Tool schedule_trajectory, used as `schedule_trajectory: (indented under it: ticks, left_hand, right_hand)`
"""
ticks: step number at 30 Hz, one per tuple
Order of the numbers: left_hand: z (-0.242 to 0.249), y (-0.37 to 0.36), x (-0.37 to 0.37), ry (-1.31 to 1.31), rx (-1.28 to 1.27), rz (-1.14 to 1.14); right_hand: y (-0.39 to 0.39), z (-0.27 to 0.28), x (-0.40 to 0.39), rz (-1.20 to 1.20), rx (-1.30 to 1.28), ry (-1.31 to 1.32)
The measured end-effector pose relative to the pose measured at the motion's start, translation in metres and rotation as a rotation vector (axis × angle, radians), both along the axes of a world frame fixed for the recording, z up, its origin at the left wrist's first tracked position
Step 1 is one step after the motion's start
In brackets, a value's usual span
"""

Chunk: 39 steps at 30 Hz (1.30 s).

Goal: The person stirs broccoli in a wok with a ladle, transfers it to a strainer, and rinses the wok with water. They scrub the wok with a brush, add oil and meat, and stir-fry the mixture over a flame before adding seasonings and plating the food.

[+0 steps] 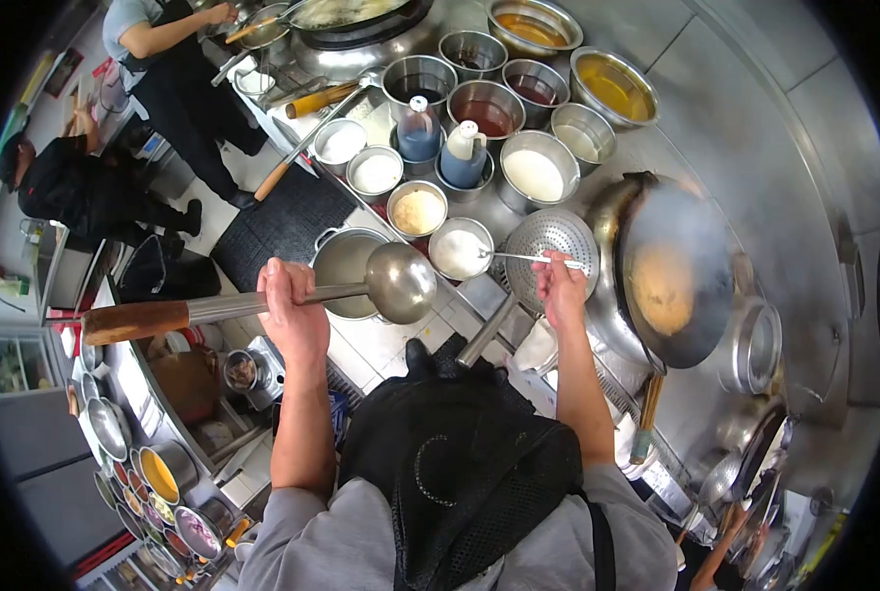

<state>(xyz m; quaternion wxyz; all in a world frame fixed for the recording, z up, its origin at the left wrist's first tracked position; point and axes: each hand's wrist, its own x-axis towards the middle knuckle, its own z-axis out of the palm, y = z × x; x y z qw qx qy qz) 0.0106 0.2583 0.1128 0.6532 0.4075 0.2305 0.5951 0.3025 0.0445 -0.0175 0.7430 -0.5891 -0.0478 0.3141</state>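
Note:
My left hand point(294, 313) is closed around the metal shaft of a large ladle point(403, 284), whose wooden handle points left. The ladle's bowl is over a metal pot point(343, 254). My right hand point(560, 294) pinches the handle of a small spoon point(521, 257). That spoon's tip reaches into a metal bowl of white powder point(458, 246). Behind the spoon handle lies a perforated strainer point(548, 231). To the right, a wok point(696, 335) holds a yellowish-brown food point(662, 291), partly veiled by steam.
Several metal containers of seasonings and liquids stand ahead, including a bowl of yellow oil point(614, 87) and two dark sauce bottles point(465, 158). At left, a counter bears a pot of orange liquid point(164, 475). Two people point(179, 89) stand at upper left; another person's arm point(726, 537) shows lower right.

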Motion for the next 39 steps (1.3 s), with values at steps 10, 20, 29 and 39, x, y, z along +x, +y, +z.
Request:
schedule_trajectory:
  ticks: [10,20,29,39]
  left_hand:
    - [-0.001,0.004,-0.010,-0.004,-0.007,-0.003]
    - [-0.001,0.010,-0.018,-0.003,-0.017,0.017]
    - [0.003,0.013,-0.004,-0.026,-0.030,0.006]
    - [-0.005,0.014,0.008,-0.034,-0.051,0.027]
  right_hand:
    - [0.062,-0.024,-0.026,0.178,-0.258,-0.289]
    - [0.035,-0.008,-0.021,0.051,-0.052,-0.089]
    - [0.006,0.012,-0.015,0.003,0.020,-0.036]
    - [0.000,0.022,-0.014,0.020,0.010,-0.046]
